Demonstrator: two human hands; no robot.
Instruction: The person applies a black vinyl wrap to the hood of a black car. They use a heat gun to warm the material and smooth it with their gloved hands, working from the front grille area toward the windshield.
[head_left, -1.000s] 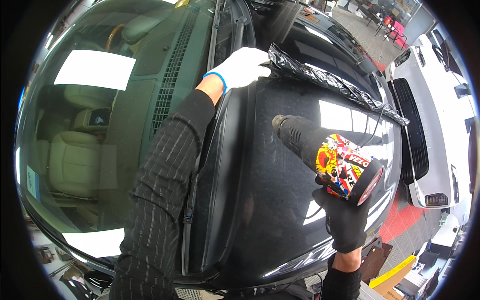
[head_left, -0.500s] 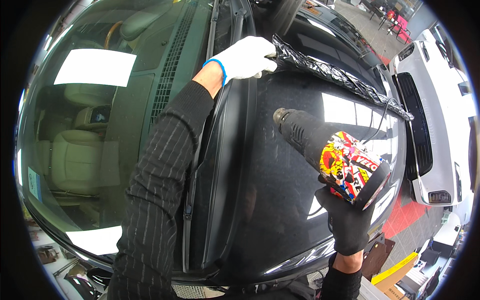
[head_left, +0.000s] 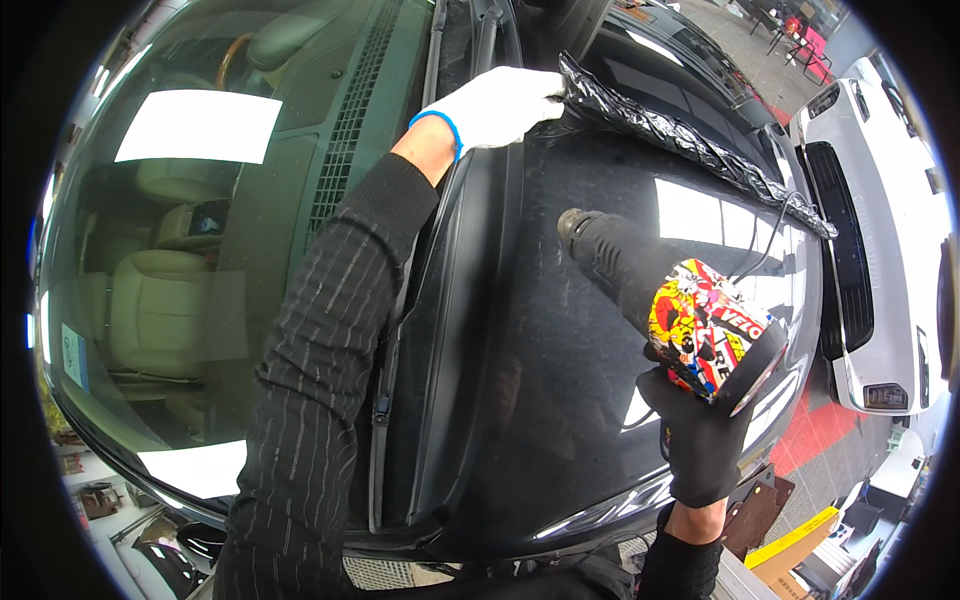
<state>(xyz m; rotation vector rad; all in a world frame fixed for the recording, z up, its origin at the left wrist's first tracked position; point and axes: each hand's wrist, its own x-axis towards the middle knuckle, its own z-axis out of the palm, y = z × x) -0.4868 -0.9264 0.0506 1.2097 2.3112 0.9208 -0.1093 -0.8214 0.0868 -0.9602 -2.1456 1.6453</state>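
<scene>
My left hand (head_left: 508, 106), in a white glove with a blue cuff, is closed at the near end of a long bunched strip of shiny black film (head_left: 680, 140). The strip runs across the car's black hood (head_left: 560, 400) toward its front edge. In a black glove, my right hand (head_left: 705, 440) grips a heat gun (head_left: 690, 310) by its handle, which the glove mostly hides. Its rear body carries a colourful patterned wrap. The metal nozzle (head_left: 570, 222) points left above the hood, apart from the film and from my left hand.
To the left lies the windshield (head_left: 260, 380), with wipers (head_left: 380, 400) along its base. The heat gun's cord (head_left: 770, 240) loops up near the film. Beyond the hood's front stands a white car (head_left: 880, 250). Another dark car (head_left: 660, 50) is behind the film. A yellow-edged carton (head_left: 790, 545) sits at the lower right.
The whole view has shifted slightly. The film's end at my left hand has moved a little up and right. The heat gun keeps nearly the same pose over the hood.
</scene>
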